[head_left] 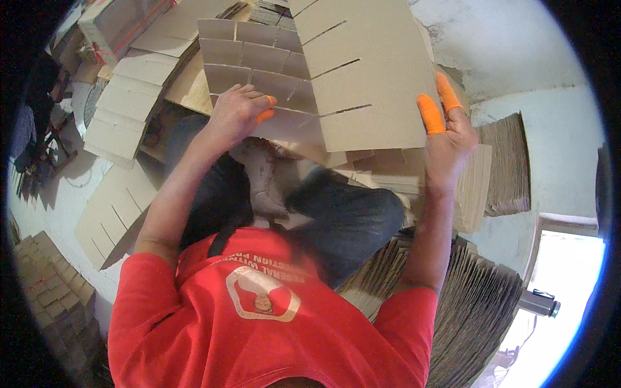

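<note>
While the right hand (451,143) holds a large slotted cardboard sheet (372,84) by its right edge, the left hand (236,115) is at a cardboard divider (275,68) just to the left of that sheet. The sheet stands tilted above the person's lap, its slots running inward from its left edge, and the divider's rows of cells meet that edge. On the right hand, 2 orange finger covers show, 1 on the thumb, which lies across the sheet's face. The left hand is curled narrow, also with 2 orange covers, its fingertips against the divider; I cannot tell how firmly it grips.

Below the sheet are the dark trousers (352,223) and the red shirt (259,310). Well to the left of the sheet lie a row of overlapping cardboard pieces (132,97) and, above them, a carton (116,29). To the right of the sheet, a tall cardboard stack (508,165) stands near the wall (563,136); below and to the right of it spreads a larger pile (472,310) of thin cardboard.
</note>
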Demonstrator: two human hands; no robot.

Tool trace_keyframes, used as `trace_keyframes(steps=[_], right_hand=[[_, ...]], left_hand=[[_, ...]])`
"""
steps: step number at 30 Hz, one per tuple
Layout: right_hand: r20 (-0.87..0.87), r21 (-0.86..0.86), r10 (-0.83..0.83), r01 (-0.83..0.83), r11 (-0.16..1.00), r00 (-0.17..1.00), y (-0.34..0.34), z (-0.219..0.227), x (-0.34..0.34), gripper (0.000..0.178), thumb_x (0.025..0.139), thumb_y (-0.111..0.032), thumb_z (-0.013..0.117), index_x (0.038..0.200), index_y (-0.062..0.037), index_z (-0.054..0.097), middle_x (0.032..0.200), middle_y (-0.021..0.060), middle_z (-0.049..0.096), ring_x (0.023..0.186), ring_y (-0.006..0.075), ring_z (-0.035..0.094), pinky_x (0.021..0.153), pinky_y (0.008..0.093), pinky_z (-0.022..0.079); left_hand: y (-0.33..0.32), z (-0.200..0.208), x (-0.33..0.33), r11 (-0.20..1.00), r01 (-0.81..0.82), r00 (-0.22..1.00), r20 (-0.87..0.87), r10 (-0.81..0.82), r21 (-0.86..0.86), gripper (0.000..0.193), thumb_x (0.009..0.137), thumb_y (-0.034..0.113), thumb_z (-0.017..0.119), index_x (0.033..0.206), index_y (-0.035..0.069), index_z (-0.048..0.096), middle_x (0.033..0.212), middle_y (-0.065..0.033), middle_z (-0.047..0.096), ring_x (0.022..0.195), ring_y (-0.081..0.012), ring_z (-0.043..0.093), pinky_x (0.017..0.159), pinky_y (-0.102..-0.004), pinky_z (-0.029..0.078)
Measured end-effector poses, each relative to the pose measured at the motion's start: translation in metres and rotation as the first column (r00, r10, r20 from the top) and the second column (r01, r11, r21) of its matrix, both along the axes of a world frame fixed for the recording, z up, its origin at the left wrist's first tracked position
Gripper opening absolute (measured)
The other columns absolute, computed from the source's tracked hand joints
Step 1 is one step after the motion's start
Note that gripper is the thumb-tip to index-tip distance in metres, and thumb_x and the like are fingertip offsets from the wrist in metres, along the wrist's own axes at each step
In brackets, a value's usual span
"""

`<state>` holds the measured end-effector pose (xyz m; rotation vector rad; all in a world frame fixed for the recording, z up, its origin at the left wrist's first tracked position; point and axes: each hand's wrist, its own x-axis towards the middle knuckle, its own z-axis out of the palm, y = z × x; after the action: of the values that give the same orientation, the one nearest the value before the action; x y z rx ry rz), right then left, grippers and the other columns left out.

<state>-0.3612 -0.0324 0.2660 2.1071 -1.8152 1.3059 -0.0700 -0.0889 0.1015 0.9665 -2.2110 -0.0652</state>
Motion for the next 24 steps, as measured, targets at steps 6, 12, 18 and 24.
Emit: trace_keyframes(steps=[6, 12, 18, 24], right_hand=[[-0.223, -0.015, -0.02, 0.017, 1.0, 0.975, -0.006, -0.008, 0.008, 0.042, 0.085, -0.011, 0.072, 0.125, -0.0073, 0.063, 0.102, 0.0134, 0.072, 0.07, 0.0103, 0.06, 0.067, 0.0275, 0.05], [-0.229, -0.01, 0.023, -0.026, 1.0, 0.973, -0.013, -0.011, 0.008, 0.047, 0.083, -0.011, 0.074, 0.127, -0.0074, 0.061, 0.105, 0.0133, 0.071, 0.073, 0.0114, 0.064, 0.063, 0.0291, 0.051], [0.103, 0.396, 0.083, -0.117, 0.911, 0.991, -0.011, 0.018, 0.031, 0.061, 0.078, -0.012, 0.077, 0.135, -0.009, 0.054, 0.112, 0.0123, 0.068, 0.069, 0.0134, 0.063, 0.044, 0.0261, 0.049], [0.027, 0.395, 0.12, -0.121, 0.911, 0.992, -0.016, 0.018, 0.03, 0.064, 0.08, -0.006, 0.073, 0.14, -0.0143, 0.051, 0.115, 0.0056, 0.067, 0.065, 0.0041, 0.056, 0.039, 0.0192, 0.044]], left_hand=[[0.0, 0.002, -0.003, 1.0, 0.005, 1.0, 0.005, -0.005, 0.021, 0.019, 0.073, 0.016, 0.073, 0.089, 0.009, 0.068, 0.076, -0.0056, 0.065, 0.079, -0.0235, 0.062, 0.068, -0.0361, 0.046], [-0.002, -0.002, -0.008, 0.999, 0.05, 0.993, -0.11, -0.049, 0.01, 0.017, 0.072, 0.015, 0.073, 0.086, 0.008, 0.067, 0.073, -0.0069, 0.063, 0.078, -0.0258, 0.062, 0.068, -0.0381, 0.048], [-0.006, -0.002, -0.019, 0.998, 0.043, 0.998, -0.044, -0.041, 0.049, 0.01, 0.076, 0.015, 0.068, 0.082, 0.008, 0.065, 0.072, -0.0092, 0.062, 0.076, -0.0286, 0.062, 0.068, -0.0396, 0.048], [-0.01, -0.01, -0.023, 0.999, 0.021, 0.999, -0.036, -0.019, 0.045, 0.005, 0.075, 0.012, 0.064, 0.078, 0.009, 0.063, 0.07, -0.009, 0.062, 0.075, -0.0292, 0.062, 0.067, -0.04, 0.048]])
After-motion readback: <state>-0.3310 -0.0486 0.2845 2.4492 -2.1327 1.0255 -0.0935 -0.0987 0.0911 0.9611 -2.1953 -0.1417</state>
